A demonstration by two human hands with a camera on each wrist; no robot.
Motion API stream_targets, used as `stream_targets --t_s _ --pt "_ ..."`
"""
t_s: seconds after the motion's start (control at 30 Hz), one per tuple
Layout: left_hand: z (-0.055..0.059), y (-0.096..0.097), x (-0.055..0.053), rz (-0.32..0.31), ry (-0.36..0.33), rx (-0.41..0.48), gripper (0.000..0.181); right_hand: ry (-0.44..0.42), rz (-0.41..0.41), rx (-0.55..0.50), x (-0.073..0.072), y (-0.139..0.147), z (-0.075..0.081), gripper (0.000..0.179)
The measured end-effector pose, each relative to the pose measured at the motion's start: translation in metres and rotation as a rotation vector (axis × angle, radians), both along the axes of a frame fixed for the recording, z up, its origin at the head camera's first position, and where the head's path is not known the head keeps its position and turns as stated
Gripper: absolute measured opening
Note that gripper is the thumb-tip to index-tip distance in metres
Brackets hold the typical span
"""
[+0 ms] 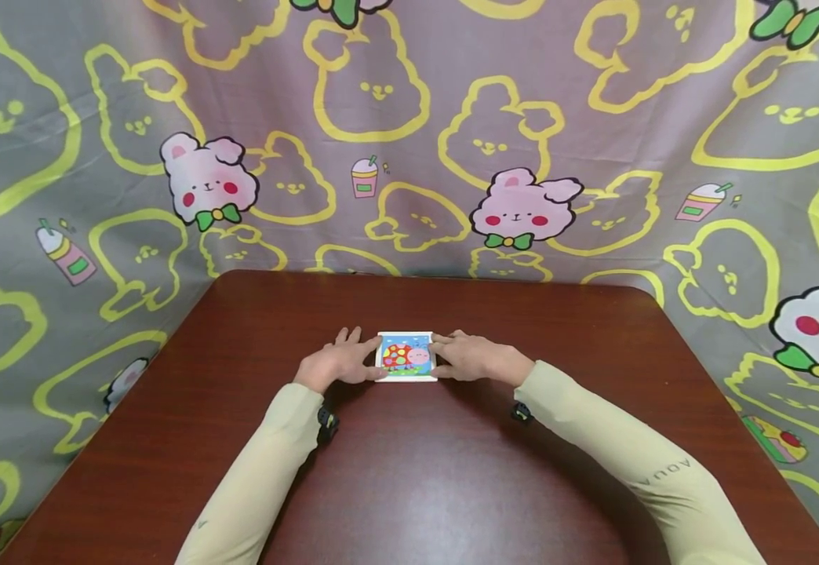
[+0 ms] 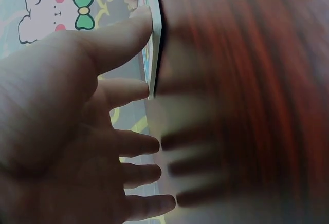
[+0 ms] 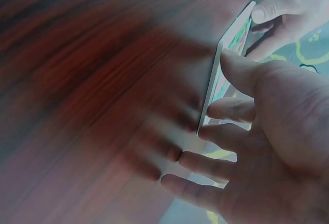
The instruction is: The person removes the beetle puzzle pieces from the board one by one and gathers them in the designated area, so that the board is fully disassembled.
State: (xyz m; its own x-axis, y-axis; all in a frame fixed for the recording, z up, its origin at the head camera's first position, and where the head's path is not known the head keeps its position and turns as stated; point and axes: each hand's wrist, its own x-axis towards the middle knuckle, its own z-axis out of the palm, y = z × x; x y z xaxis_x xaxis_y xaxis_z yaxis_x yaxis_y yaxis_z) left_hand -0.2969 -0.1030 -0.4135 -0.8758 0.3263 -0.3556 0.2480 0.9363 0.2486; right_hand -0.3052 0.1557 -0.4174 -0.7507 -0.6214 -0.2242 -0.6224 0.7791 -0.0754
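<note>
A small, flat, white-framed picture board [image 1: 406, 358] with a cartoon ladybug on blue lies on the brown table [image 1: 409, 471], in the middle of the head view. My left hand [image 1: 342, 359] is at its left side. In the left wrist view, the thumb [image 2: 126, 36] rests on the board's rim [image 2: 156, 44], the index fingertip is at its corner, and the other fingers spread straight beside it. From the right, my right hand [image 1: 476, 357] touches the opposite side. Its thumb [image 3: 239, 72] lies on the frame, with the fingers extended along that edge.
A grey cloth [image 1: 395, 157] with yellow outlines and white bunny faces hangs behind and beside the table. Dark wrist devices show under both sleeves, on the left wrist [image 1: 327, 424] and the right wrist [image 1: 522, 412].
</note>
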Motion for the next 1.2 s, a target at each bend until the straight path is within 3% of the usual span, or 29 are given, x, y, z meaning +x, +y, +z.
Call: stream_targets --t_s 0.83,1.2 --pt "-0.002 0.032 -0.008 -0.04 0.014 0.026 0.077 -0.048 -0.069 -0.008 0.001 0.034 0.002 0.055" --pt "-0.001 0.044 -0.008 -0.036 0.01 0.049 0.077 -0.02 -0.071 -0.003 0.0 0.045 0.001 0.06"
